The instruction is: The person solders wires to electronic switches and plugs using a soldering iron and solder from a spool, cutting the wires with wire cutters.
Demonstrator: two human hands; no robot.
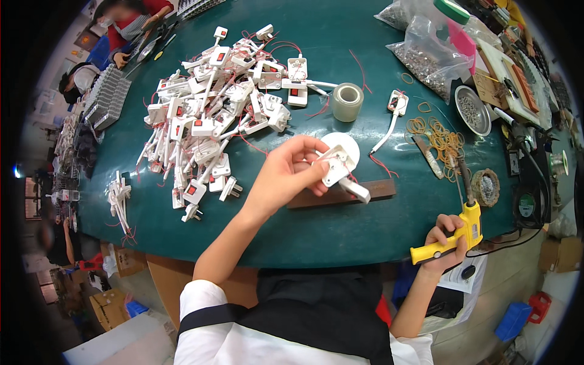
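Observation:
My left hand (283, 176) pinches an opened white plug housing (336, 174) between thumb and fingers, in front of a white round piece (350, 145). A short white part sticks out of the housing at its lower right. Below lies a brown bar (380, 189) on the green table. My right hand (443, 242) is wrapped round the handle of a yellow soldering gun (471, 225) at the table's near right edge, its dark barrel pointing up and away from me. To the left spreads a large heap of white plugs (207, 131) with red switches and thin red wires.
A tape roll (347, 104) stands beyond my left hand, and a lone wired plug piece (396, 104) lies right of it. Rubber bands (435, 139), a metal bowl (472, 111) and bags of small parts (420, 58) sit at the right. Another person (131, 21) is at the far left.

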